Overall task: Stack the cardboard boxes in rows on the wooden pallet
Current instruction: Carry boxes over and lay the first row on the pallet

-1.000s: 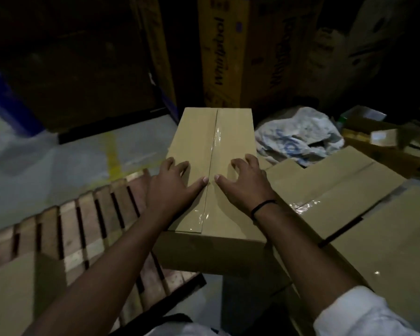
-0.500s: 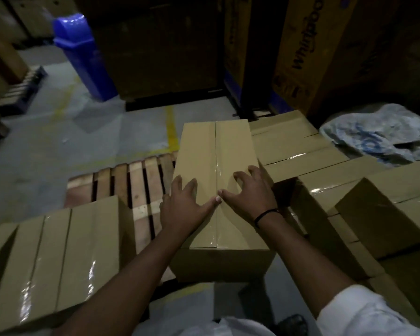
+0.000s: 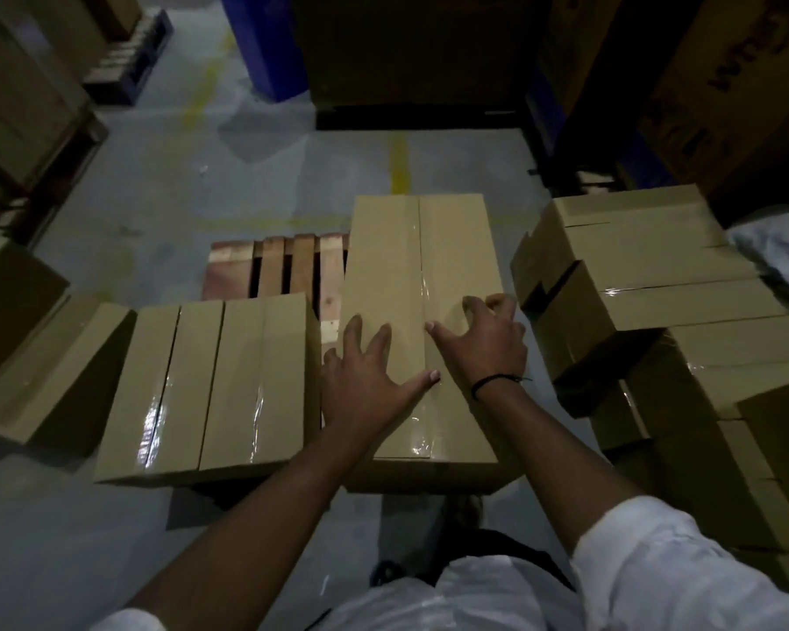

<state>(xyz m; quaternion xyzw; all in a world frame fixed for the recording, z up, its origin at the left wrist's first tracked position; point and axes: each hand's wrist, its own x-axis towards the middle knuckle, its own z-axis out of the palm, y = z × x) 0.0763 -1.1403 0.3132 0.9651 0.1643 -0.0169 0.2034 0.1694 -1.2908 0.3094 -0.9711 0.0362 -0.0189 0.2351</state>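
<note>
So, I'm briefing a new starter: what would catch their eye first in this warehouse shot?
The long taped box in the middle, over the right side of the wooden pallet, with the left hand flat on its top and the right hand arched beside it. Then the row of boxes lined up to its left, and the loose pile of boxes on the right.

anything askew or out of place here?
Yes. The far-left box leans tilted beside the taped row, not flush with it. The pile on the right is jumbled, boxes lying at different angles. The middle box under the left hand and right hand sits apart from the row, a pallet slat showing between.
</note>
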